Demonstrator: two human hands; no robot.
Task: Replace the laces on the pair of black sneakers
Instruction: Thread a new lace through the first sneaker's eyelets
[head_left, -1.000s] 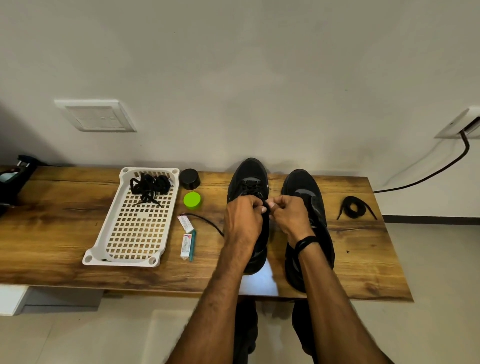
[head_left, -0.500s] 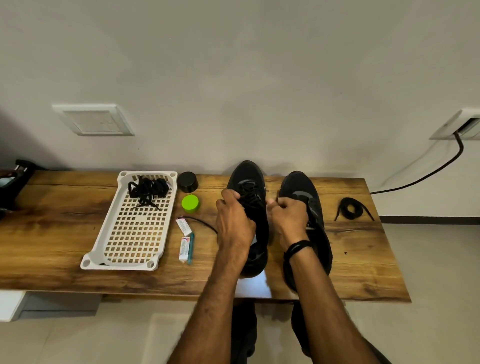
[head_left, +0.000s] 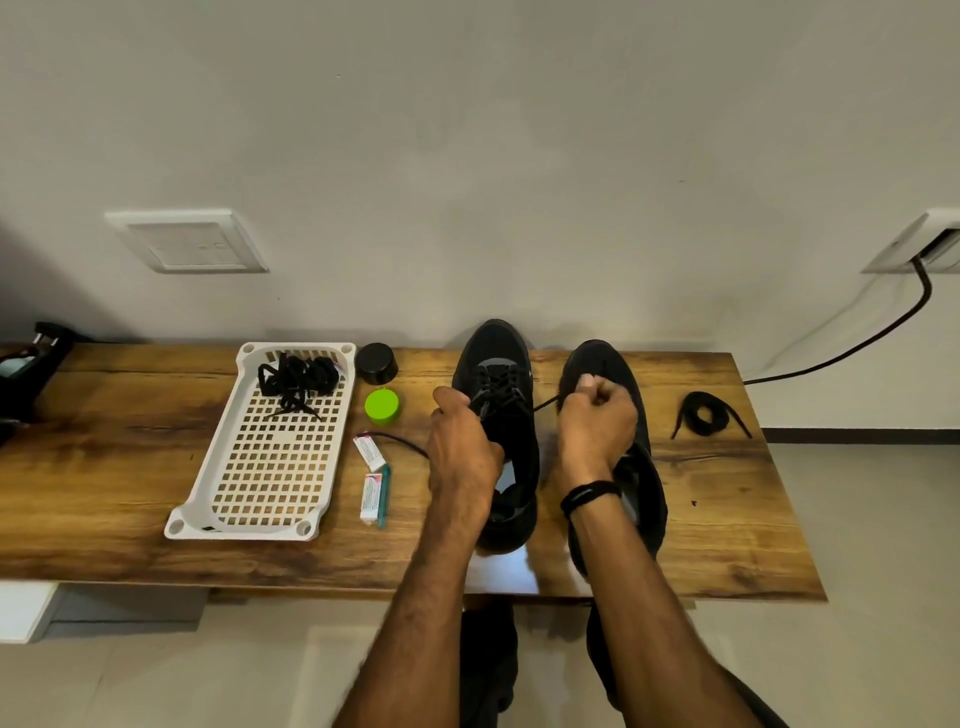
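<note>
Mid-frame, left hand and right hand each pinch the thin black lace. Uneven tugs may skew the black sneaker.

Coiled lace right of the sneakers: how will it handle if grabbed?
Coiled lace probably floppy: its ends trail loose on the table, so the coil likely unravels when lifted. Looks thin and light; a push likely drags it, no rolling.

No legible text anywhere. Two small white printed packets — one near the white perforated plastic tray, one just below it — carry red and blue print, too blurred to read. White square wall plate: faint marks, unreadable.
</note>
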